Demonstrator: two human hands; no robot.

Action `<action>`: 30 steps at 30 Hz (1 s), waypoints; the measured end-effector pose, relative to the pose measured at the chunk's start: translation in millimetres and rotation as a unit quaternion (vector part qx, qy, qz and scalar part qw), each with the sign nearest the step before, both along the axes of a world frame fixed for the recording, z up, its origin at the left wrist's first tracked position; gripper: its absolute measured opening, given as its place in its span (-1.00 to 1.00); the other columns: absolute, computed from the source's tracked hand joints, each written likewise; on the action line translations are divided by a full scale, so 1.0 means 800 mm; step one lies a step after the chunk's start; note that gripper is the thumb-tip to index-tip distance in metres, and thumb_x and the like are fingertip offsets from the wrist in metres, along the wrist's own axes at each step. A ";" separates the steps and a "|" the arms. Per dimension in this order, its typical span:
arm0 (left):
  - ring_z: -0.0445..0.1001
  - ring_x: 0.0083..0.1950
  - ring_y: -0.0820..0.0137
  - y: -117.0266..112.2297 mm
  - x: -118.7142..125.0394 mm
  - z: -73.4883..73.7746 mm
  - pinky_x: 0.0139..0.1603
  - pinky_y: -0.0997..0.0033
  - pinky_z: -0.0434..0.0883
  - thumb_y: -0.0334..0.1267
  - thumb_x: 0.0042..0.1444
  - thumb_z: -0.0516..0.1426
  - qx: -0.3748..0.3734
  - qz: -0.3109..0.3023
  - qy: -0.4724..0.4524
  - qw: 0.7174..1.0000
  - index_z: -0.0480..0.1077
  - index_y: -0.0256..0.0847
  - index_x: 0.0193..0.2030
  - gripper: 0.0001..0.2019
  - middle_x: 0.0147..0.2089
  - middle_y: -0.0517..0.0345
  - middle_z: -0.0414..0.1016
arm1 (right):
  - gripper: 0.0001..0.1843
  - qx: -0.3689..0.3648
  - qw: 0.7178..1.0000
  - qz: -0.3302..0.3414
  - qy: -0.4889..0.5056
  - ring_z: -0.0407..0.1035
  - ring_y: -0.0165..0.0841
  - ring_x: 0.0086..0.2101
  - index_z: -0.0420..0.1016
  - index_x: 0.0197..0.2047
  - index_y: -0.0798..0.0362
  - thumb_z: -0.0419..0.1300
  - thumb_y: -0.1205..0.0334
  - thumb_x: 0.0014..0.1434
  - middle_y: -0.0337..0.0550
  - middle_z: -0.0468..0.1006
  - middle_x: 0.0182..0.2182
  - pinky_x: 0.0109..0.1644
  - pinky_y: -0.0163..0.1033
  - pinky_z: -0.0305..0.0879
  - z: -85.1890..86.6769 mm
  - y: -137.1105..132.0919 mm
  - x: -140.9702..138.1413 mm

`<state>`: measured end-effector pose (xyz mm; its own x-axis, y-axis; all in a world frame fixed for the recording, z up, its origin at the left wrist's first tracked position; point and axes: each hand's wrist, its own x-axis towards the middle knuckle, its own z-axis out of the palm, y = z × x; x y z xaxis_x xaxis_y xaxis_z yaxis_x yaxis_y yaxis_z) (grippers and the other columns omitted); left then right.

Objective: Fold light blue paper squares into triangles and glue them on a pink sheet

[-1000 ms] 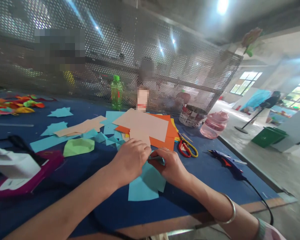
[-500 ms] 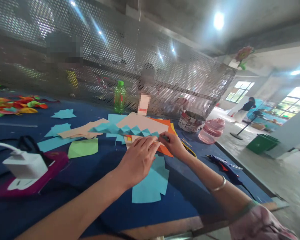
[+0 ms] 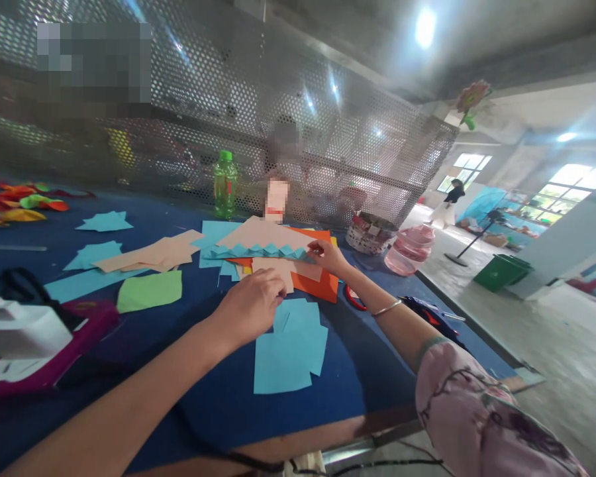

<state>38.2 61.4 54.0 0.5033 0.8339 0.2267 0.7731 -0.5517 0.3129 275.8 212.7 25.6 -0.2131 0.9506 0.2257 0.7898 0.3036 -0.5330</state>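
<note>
A light-blue paper strip with a row of pointed zigzag folds point(image 3: 255, 252) lies across peach sheets point(image 3: 268, 233). At its right end, my right hand point(image 3: 332, 257) pinches it with thumb and fingers. My left hand point(image 3: 255, 299) is closed with its fingers curled, below the strip and apart from it; whatever may be between the fingertips is hidden. Just under that hand, cut light-blue paper pieces point(image 3: 291, 351) lie overlapping on the blue tabletop point(image 3: 218, 397). Orange paper point(image 3: 322, 285) shows beneath the peach sheets.
Left stand a white charger point(image 3: 30, 328) on a magenta power strip point(image 3: 89, 344), green paper point(image 3: 149, 291) and colourful scraps point(image 3: 20, 202). A green bottle point(image 3: 225, 185) is behind. At right are a basket point(image 3: 370, 233), pink container point(image 3: 410, 250), scissors point(image 3: 353, 297) and a glue gun point(image 3: 434, 318).
My left hand has come off the zigzag strip and moved down and left. The strip now lies lower on the peach sheets, its right end still in my right hand. The view has shifted slightly.
</note>
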 end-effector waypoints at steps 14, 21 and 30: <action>0.43 -0.28 0.25 -0.019 -0.007 0.016 -0.31 0.36 0.17 -0.33 -0.21 0.36 -0.232 -0.013 0.023 0.972 0.38 -0.13 -0.48 -0.78 -0.37 0.24 0.44 | -0.82 0.109 0.979 0.169 0.044 0.47 -0.20 0.03 0.56 -0.03 0.04 0.21 0.36 0.32 -0.03 0.63 -0.04 0.17 -0.08 0.35 0.012 -0.167 -0.038; 0.46 -0.36 0.31 0.015 -0.021 0.012 -0.35 0.39 0.28 -0.16 -0.13 0.23 -0.280 0.016 -0.138 0.950 0.36 -0.12 -0.43 -0.84 -0.46 0.27 0.46 | -0.67 -0.036 0.966 0.173 0.191 0.40 -0.39 -0.31 0.51 -0.04 0.05 0.06 0.01 0.46 -0.19 0.58 -0.27 -0.25 -0.30 0.28 0.017 -0.188 -0.036; 0.59 -0.19 0.16 0.026 -0.031 0.006 -0.13 0.24 0.45 0.06 -0.19 0.35 -0.308 0.062 -0.270 0.910 0.49 -0.18 -0.31 -0.60 -0.28 0.08 0.64 | -0.49 -0.105 0.931 0.160 0.310 0.16 -0.43 -0.46 0.41 0.07 0.05 0.14 -0.21 0.33 -0.37 0.29 -0.48 -0.41 -0.32 0.08 0.007 -0.179 -0.038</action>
